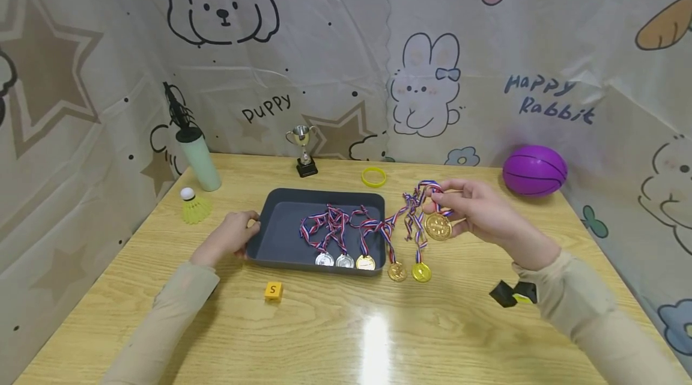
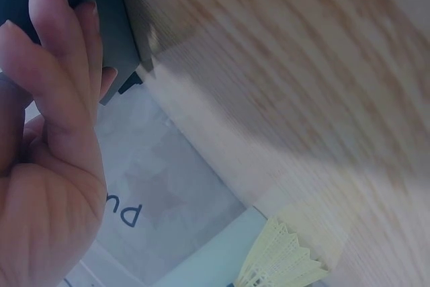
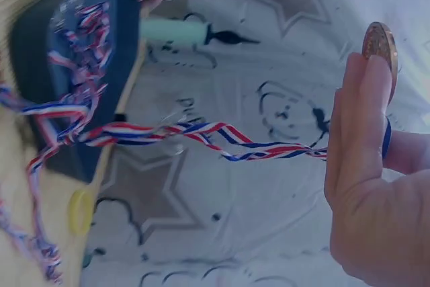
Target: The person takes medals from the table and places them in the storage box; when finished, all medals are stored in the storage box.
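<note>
My left hand (image 1: 233, 233) grips the left rim of a dark grey tray (image 1: 319, 194). In the right wrist view, my right hand (image 3: 369, 186) pinches a gold medal (image 3: 380, 48) by its striped ribbon (image 3: 228, 140). The ribbon trails from the fingers toward the tray and is tangled with other ribbons there. Inside the tray lie two silver medals (image 1: 344, 261) and a gold medal (image 1: 365, 262) with red, white and blue ribbons. Two more gold medals (image 1: 421, 272) lie on the table just right of the tray.
Behind the tray stand a small trophy (image 1: 304, 151) and a yellow wristband (image 1: 373, 177). At left are a pale green pump (image 1: 200, 160) and a shuttlecock (image 1: 196, 207). A purple ball (image 1: 535, 170) sits back right. An orange cube (image 1: 273, 291) lies in front; a black object (image 1: 504, 294) lies near the right sleeve.
</note>
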`<state>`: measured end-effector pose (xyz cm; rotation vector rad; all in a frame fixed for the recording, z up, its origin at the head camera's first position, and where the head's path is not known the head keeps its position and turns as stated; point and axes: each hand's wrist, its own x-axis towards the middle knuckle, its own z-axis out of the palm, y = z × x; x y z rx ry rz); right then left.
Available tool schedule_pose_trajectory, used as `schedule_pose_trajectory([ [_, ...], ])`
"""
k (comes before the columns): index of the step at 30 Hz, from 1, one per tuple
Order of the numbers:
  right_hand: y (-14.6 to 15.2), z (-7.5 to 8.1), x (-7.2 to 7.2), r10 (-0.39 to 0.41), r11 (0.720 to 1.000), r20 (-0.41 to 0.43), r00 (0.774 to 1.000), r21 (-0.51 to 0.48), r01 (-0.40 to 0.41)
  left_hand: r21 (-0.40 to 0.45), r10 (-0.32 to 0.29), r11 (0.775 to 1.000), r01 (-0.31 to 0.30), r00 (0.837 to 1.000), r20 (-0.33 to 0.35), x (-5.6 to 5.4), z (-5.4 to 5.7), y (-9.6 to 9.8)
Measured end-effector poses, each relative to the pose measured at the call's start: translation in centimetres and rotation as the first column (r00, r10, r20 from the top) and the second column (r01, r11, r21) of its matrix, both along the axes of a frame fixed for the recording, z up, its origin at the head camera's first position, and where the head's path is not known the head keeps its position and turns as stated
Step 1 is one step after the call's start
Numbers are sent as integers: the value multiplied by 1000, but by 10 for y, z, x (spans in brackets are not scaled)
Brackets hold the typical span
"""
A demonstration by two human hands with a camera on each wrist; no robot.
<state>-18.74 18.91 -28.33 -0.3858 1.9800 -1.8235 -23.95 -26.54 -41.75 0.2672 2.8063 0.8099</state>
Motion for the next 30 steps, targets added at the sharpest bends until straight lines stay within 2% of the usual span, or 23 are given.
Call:
schedule_pose_trajectory([
  [6, -36, 19, 0, 44, 996, 7, 999, -79, -44, 2, -2, 1000, 2, 1000, 11, 0, 2, -1],
  [13, -79, 23, -12, 108, 989, -5, 994, -105, -108, -21, -7, 1000, 7, 1000, 9, -2, 2, 1],
  [22, -138, 0, -39, 87, 989, 53, 995, -124, -80, -13, -2, 1000, 2, 1000, 9, 0, 2, 1],
  [30, -182, -25, -64, -33, 992, 82, 996, -120, 43, -17, 5, 1000, -5, 1000, -4, 0, 1, 1],
])
